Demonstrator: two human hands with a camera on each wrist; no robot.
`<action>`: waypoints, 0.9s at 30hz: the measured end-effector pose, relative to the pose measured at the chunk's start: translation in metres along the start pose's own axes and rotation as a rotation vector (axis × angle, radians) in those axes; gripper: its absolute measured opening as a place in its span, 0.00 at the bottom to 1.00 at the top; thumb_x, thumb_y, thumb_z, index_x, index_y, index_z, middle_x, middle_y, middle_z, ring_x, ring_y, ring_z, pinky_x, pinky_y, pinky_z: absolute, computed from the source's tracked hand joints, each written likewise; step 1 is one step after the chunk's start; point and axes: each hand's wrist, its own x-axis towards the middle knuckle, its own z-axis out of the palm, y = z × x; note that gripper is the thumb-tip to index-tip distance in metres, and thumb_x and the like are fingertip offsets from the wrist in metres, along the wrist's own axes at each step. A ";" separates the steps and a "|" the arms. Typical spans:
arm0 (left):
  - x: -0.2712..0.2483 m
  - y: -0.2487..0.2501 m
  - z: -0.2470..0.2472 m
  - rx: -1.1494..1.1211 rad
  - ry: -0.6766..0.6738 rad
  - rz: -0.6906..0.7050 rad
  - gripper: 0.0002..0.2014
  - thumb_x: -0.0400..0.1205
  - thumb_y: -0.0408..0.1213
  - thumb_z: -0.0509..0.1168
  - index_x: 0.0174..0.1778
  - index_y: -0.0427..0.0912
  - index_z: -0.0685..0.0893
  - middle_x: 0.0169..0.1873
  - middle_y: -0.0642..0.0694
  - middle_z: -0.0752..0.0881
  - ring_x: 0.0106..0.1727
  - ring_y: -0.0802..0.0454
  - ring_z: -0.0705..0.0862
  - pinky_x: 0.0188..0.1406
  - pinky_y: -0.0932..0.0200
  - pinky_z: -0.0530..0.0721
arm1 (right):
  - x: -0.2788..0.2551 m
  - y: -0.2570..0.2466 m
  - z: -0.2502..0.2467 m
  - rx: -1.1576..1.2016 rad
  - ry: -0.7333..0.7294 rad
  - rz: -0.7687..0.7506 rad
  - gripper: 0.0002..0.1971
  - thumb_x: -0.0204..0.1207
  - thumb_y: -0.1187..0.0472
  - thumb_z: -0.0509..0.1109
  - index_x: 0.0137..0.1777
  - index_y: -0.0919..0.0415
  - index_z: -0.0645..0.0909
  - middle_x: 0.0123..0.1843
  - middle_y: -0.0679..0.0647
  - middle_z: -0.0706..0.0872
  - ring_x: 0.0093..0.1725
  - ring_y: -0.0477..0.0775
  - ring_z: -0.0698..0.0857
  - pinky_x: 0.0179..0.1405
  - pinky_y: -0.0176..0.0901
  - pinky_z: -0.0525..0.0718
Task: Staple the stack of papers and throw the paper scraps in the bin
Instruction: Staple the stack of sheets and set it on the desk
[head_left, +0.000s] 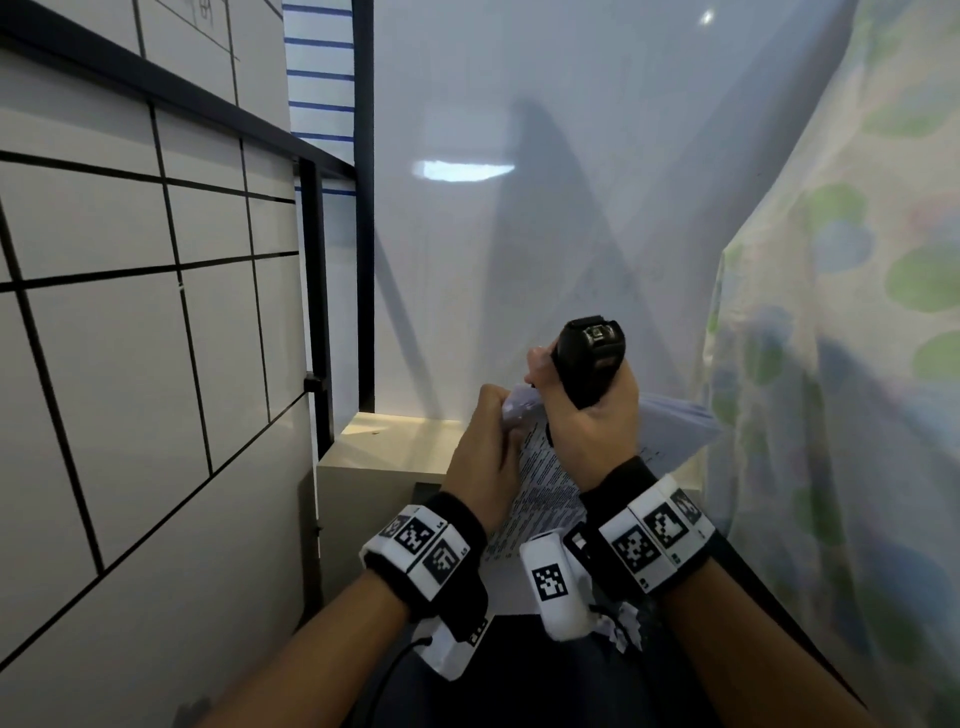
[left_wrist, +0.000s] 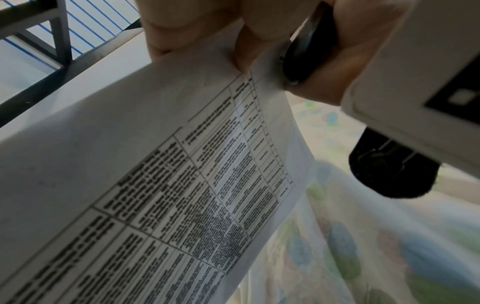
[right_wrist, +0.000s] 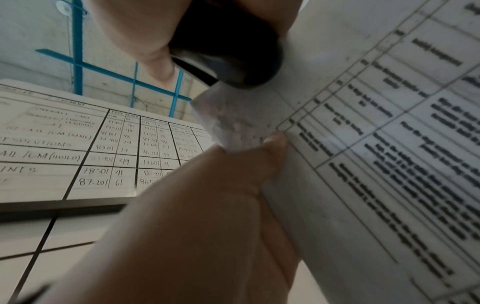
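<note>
The stack of papers (head_left: 540, 483) was held up in the air, its top corner pinched in the left hand (head_left: 483, 457), while the right hand (head_left: 592, 415) gripped the stapler (head_left: 589, 358) at that corner — best squeezed firmly, sheets kept square.

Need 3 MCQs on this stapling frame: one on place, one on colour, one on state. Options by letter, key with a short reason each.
1. Where is the stapler set on the stack of papers?
A. at its top corner
B. at its bottom edge
C. lying under it

2. What colour is the stapler body?
A. red
B. black
C. white

3. What is the left hand doing?
A. hanging idle
B. resting flat on the whiteboard
C. pinching the papers near the corner

Key: 1 A, the right wrist view shows the stapler nose over the corner; 2 B, black in every view; 3 C, thumb and fingers grip the sheets while the right hand holds the stapler.
</note>
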 end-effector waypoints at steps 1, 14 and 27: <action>-0.001 -0.001 0.002 0.006 -0.014 -0.013 0.09 0.81 0.34 0.52 0.45 0.56 0.63 0.33 0.58 0.74 0.31 0.66 0.75 0.28 0.73 0.69 | -0.002 -0.001 0.001 -0.003 0.001 -0.001 0.08 0.67 0.49 0.73 0.40 0.45 0.76 0.37 0.56 0.83 0.40 0.64 0.87 0.43 0.52 0.88; -0.001 -0.010 0.011 -0.030 -0.113 -0.018 0.25 0.81 0.33 0.54 0.75 0.30 0.67 0.69 0.37 0.79 0.71 0.44 0.79 0.70 0.44 0.78 | -0.010 0.005 0.007 0.040 0.112 0.020 0.11 0.62 0.45 0.73 0.38 0.49 0.79 0.37 0.68 0.86 0.41 0.68 0.88 0.46 0.61 0.89; -0.001 -0.009 0.012 0.037 -0.192 0.054 0.24 0.79 0.40 0.53 0.63 0.25 0.76 0.52 0.27 0.82 0.53 0.34 0.83 0.52 0.36 0.81 | -0.002 0.008 0.002 0.049 0.264 0.179 0.10 0.56 0.55 0.70 0.24 0.57 0.72 0.21 0.57 0.75 0.21 0.51 0.76 0.23 0.38 0.77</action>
